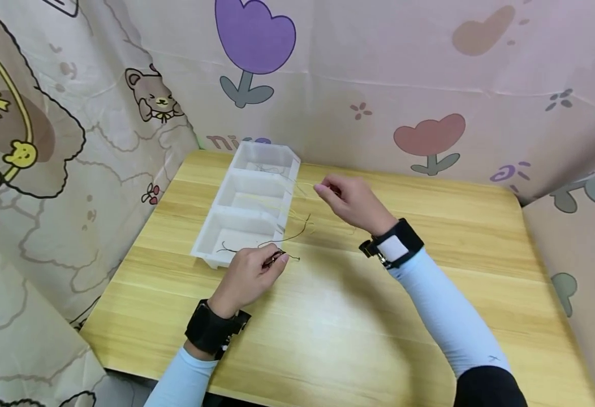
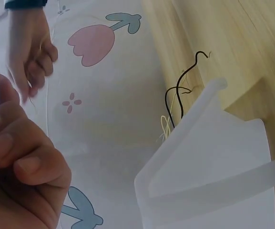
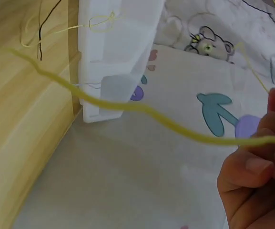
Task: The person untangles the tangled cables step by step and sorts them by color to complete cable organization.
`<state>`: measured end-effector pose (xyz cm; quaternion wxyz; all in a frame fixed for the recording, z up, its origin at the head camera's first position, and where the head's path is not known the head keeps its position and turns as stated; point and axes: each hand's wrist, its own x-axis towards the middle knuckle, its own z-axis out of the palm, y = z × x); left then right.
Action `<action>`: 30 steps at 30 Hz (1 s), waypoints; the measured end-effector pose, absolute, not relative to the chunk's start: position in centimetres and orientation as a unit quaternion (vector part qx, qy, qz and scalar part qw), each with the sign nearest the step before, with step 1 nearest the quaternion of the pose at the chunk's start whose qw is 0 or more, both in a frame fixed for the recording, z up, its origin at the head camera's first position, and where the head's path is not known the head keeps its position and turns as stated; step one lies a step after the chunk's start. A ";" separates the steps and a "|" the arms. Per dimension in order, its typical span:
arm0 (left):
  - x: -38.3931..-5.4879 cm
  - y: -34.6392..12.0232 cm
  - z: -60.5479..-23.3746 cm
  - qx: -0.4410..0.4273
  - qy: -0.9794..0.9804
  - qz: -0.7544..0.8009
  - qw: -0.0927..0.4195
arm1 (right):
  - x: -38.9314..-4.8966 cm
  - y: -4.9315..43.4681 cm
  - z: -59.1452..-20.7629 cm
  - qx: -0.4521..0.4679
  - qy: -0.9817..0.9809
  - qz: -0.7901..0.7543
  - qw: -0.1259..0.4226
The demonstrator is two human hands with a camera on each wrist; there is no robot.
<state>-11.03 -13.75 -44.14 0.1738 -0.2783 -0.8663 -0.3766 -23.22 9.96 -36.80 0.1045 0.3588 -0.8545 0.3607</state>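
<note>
In the head view my left hand [image 1: 246,276] pinches a small bunch of black string [image 1: 299,232] between thumb and forefinger, low over the near end of a white three-compartment tray [image 1: 207,227]. Loose ends stick out on both sides of the fingers. Farther back and to the right, my right hand [image 1: 354,204] pinches a yellow string. One length of that yellow string [image 3: 182,130] runs long across the right wrist view. More yellow string [image 1: 259,199] lies across the middle compartment, and thin pale string [image 1: 268,168] lies in the far one.
The tray stands on a wooden table [image 1: 358,339] near its left back part. A printed cloth [image 1: 328,113] hangs behind the table and down its sides. A dark cable [image 1: 85,310] shows beside the table's left edge.
</note>
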 end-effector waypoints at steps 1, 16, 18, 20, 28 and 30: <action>-11.0 -13.8 -44.2 -0.278 -0.866 -0.377 0.173 | -23.6 9.5 -36.8 0.360 -0.859 0.349 0.100; -10.7 -14.7 -44.7 -0.261 -0.873 -0.372 0.179 | -27.1 3.8 -37.3 0.400 -0.881 0.247 0.047; -10.8 -14.7 -44.8 -0.263 -0.874 -0.367 0.178 | -27.3 3.3 -37.7 0.398 -0.885 0.238 0.038; -10.8 -14.7 -44.8 -0.263 -0.876 -0.364 0.177 | -27.7 2.9 -38.2 0.395 -0.890 0.227 0.031; -10.7 -14.6 -44.9 -0.258 -0.881 -0.360 0.166 | -29.1 0.9 -40.7 0.390 -0.903 0.180 -0.007; -10.7 -14.6 -44.9 -0.260 -0.882 -0.358 0.165 | -29.2 0.6 -41.1 0.388 -0.906 0.169 -0.008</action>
